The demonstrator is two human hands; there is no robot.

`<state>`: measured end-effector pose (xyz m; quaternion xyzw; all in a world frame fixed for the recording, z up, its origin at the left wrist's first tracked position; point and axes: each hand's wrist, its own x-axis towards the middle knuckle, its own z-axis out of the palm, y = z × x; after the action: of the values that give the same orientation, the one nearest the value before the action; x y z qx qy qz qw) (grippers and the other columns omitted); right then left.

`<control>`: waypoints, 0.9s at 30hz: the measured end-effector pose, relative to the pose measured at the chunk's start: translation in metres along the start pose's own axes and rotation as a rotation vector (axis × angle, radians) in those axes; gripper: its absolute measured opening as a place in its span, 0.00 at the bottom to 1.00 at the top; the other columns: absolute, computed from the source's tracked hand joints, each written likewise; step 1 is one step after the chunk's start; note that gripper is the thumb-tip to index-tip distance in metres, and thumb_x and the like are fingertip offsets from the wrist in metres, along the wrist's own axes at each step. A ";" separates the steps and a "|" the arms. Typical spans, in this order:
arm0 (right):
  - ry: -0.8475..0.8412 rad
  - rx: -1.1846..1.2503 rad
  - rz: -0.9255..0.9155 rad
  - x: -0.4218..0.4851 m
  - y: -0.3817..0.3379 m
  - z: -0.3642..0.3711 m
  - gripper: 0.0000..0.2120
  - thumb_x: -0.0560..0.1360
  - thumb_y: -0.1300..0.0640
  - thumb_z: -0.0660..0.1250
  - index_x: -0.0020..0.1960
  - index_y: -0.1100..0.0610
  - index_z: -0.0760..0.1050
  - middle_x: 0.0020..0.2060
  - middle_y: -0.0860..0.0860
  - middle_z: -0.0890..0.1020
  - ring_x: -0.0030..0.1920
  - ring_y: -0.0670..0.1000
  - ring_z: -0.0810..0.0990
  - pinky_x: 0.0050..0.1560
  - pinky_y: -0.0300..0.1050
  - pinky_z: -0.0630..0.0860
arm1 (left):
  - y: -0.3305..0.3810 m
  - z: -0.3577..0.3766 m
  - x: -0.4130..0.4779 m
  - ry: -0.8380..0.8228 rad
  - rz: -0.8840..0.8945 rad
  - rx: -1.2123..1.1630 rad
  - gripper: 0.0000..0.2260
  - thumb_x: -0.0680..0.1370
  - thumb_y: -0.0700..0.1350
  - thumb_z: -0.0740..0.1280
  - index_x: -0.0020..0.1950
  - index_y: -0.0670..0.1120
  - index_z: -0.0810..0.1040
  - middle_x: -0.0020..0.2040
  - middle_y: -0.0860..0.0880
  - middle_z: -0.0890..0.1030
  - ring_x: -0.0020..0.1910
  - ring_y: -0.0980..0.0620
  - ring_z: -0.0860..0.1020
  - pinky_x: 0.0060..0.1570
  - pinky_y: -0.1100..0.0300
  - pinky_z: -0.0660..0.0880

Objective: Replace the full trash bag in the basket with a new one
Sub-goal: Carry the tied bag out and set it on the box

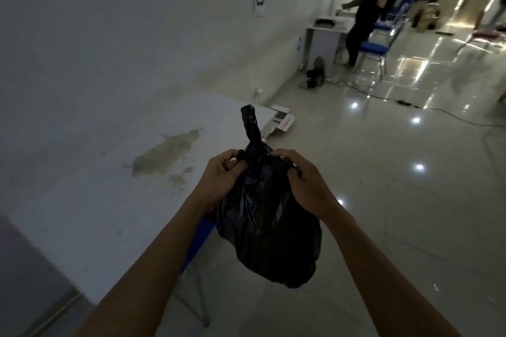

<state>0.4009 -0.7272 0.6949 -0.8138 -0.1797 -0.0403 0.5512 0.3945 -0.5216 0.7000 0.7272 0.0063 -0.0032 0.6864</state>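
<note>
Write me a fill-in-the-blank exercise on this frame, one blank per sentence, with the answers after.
The trash bag is ____ in colour.
The left hand and right hand grip its neck, holding it off the ____.
Its twisted tail points ____.
The stained table lies on the person's ____ side.
Missing words: black; floor; up; left.

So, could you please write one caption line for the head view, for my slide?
Left hand and right hand grip the neck of a black trash bag beside a stained white table.
</note>
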 end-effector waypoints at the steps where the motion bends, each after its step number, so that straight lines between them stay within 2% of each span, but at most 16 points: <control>1: 0.030 0.023 0.049 0.008 0.009 -0.013 0.23 0.79 0.68 0.52 0.61 0.49 0.78 0.55 0.53 0.82 0.56 0.57 0.81 0.59 0.54 0.77 | -0.002 0.015 0.018 -0.018 -0.005 -0.002 0.05 0.81 0.40 0.67 0.53 0.40 0.81 0.48 0.40 0.86 0.46 0.46 0.85 0.47 0.56 0.81; 3: 0.099 0.053 0.128 0.028 0.028 -0.036 0.15 0.81 0.61 0.55 0.57 0.51 0.79 0.50 0.56 0.83 0.52 0.63 0.80 0.51 0.55 0.77 | -0.006 0.042 0.054 -0.051 -0.008 -0.005 0.05 0.81 0.40 0.67 0.53 0.40 0.81 0.48 0.39 0.86 0.44 0.46 0.84 0.44 0.57 0.80; 5: 0.128 0.030 0.161 0.049 0.046 -0.056 0.06 0.81 0.53 0.64 0.56 0.49 0.78 0.47 0.50 0.82 0.46 0.52 0.82 0.48 0.48 0.78 | -0.009 0.066 0.091 -0.079 -0.016 -0.008 0.06 0.81 0.41 0.67 0.53 0.39 0.80 0.47 0.40 0.86 0.44 0.48 0.84 0.43 0.58 0.79; 6: 0.131 -0.002 0.157 0.061 0.056 -0.066 0.06 0.78 0.51 0.69 0.55 0.48 0.77 0.46 0.47 0.82 0.43 0.47 0.82 0.46 0.43 0.79 | -0.011 0.076 0.110 -0.099 -0.017 -0.002 0.05 0.81 0.41 0.67 0.53 0.40 0.81 0.47 0.40 0.86 0.43 0.48 0.84 0.42 0.59 0.79; 8: 0.148 -0.057 0.166 0.089 0.078 -0.085 0.11 0.76 0.54 0.73 0.54 0.47 0.75 0.46 0.47 0.81 0.42 0.47 0.82 0.45 0.45 0.81 | -0.012 0.094 0.149 -0.150 -0.006 0.013 0.04 0.81 0.41 0.68 0.52 0.41 0.81 0.47 0.40 0.86 0.42 0.50 0.84 0.42 0.59 0.80; 10: 0.191 -0.062 0.203 0.122 0.099 -0.102 0.10 0.76 0.57 0.73 0.54 0.49 0.75 0.45 0.49 0.82 0.44 0.54 0.83 0.49 0.54 0.82 | -0.013 0.108 0.188 -0.190 0.013 0.043 0.04 0.80 0.42 0.68 0.52 0.41 0.80 0.49 0.38 0.85 0.42 0.50 0.84 0.44 0.58 0.81; 12: 0.241 -0.041 0.228 0.156 0.118 -0.117 0.08 0.76 0.59 0.72 0.53 0.50 0.76 0.45 0.51 0.83 0.45 0.56 0.83 0.50 0.57 0.82 | -0.011 0.121 0.229 -0.215 0.015 0.059 0.04 0.80 0.41 0.68 0.53 0.41 0.80 0.49 0.38 0.85 0.42 0.50 0.84 0.45 0.57 0.81; 17: 0.305 -0.003 0.262 0.241 0.169 -0.149 0.07 0.77 0.59 0.70 0.52 0.49 0.77 0.45 0.53 0.83 0.45 0.57 0.83 0.50 0.57 0.82 | -0.010 0.147 0.332 -0.274 0.007 0.062 0.06 0.81 0.40 0.68 0.54 0.38 0.79 0.50 0.38 0.85 0.44 0.48 0.84 0.47 0.56 0.82; 23: 0.282 0.010 0.283 0.343 0.244 -0.189 0.06 0.78 0.61 0.69 0.53 0.52 0.78 0.44 0.55 0.83 0.40 0.52 0.81 0.47 0.52 0.80 | -0.025 0.177 0.449 -0.281 -0.039 0.102 0.06 0.80 0.40 0.70 0.54 0.39 0.80 0.39 0.50 0.86 0.41 0.54 0.84 0.43 0.64 0.80; 27: 0.269 0.038 0.298 0.413 0.299 -0.227 0.05 0.78 0.62 0.69 0.53 0.54 0.78 0.44 0.55 0.83 0.41 0.53 0.82 0.46 0.51 0.80 | -0.039 0.210 0.535 -0.271 -0.077 0.102 0.05 0.79 0.42 0.70 0.53 0.43 0.81 0.45 0.47 0.87 0.45 0.53 0.85 0.43 0.65 0.79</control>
<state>0.9168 -0.9296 0.6276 -0.8081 0.0175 -0.0632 0.5854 0.9296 -0.7262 0.6422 0.7532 -0.0585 -0.1280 0.6425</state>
